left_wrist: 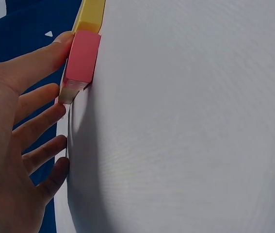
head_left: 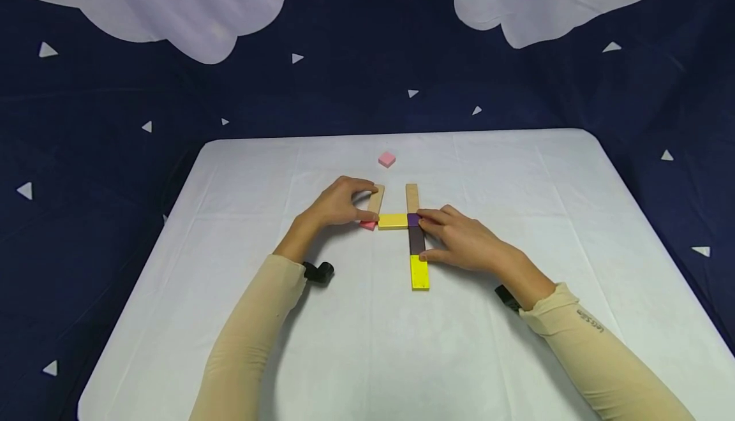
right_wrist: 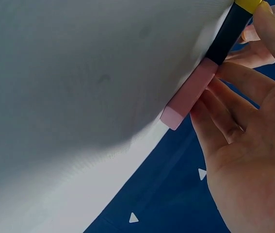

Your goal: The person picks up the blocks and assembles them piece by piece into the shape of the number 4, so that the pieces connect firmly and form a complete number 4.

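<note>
My left hand (head_left: 340, 203) is at the left end of the block layout. Its thumb and fingers pinch a slanted plain wooden block (head_left: 376, 199). Just below the thumb lies a red block (head_left: 369, 225), larger in the left wrist view (left_wrist: 83, 57), beside a yellow block (head_left: 393, 221). My right hand (head_left: 462, 240) rests against the right side of an upright row: a wooden block (head_left: 412, 198), a purple block (head_left: 413, 220), a dark brown block (head_left: 416, 241) and a bright yellow block (head_left: 420, 273). In the right wrist view its fingers (right_wrist: 246, 80) touch a pinkish block (right_wrist: 188, 94).
A separate pink block (head_left: 387, 159) lies near the far edge of the white-covered table (head_left: 344, 357). Behind the table hangs a dark blue cloth (head_left: 356, 89) with white clouds and triangles. A black wrist device (head_left: 319, 273) shows beside the left sleeve.
</note>
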Demonstrator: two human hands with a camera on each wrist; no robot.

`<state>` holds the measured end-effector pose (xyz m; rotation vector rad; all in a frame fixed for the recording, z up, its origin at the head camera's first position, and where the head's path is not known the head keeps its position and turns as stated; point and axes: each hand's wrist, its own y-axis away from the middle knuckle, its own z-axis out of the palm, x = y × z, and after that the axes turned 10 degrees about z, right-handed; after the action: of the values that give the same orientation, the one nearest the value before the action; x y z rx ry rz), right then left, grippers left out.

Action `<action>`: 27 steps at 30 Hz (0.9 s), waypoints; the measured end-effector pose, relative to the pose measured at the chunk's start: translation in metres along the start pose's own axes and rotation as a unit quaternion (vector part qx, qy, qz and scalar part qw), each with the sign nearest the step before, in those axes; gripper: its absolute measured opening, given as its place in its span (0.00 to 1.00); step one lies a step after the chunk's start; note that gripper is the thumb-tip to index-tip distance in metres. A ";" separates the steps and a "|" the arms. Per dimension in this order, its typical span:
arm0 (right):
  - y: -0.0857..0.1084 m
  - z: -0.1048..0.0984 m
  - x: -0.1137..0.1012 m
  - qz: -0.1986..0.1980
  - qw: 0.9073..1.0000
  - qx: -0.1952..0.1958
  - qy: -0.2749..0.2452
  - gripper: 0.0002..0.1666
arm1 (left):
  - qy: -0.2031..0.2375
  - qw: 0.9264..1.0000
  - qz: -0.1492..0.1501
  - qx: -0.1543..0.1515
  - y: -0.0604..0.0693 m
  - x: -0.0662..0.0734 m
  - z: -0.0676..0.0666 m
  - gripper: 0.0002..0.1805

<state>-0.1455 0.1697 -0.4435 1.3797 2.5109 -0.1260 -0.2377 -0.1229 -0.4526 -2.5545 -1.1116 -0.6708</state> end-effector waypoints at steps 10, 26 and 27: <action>0.001 0.001 0.000 0.005 1.000 -0.006 -0.002 0.47 | -0.002 1.000 -0.005 -0.004 0.000 0.001 -0.001 0.39; 0.001 0.001 0.001 0.000 1.000 -0.002 0.002 0.47 | -0.117 0.990 0.038 0.064 0.037 0.034 0.007 0.25; 0.001 0.001 0.001 0.001 1.000 -0.001 0.002 0.47 | -0.127 0.989 0.038 0.071 0.038 0.038 0.010 0.24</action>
<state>-0.1448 0.1705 -0.4446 1.3819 2.5128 -0.1197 -0.1843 -0.1209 -0.4439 -2.5937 -1.0865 -0.2414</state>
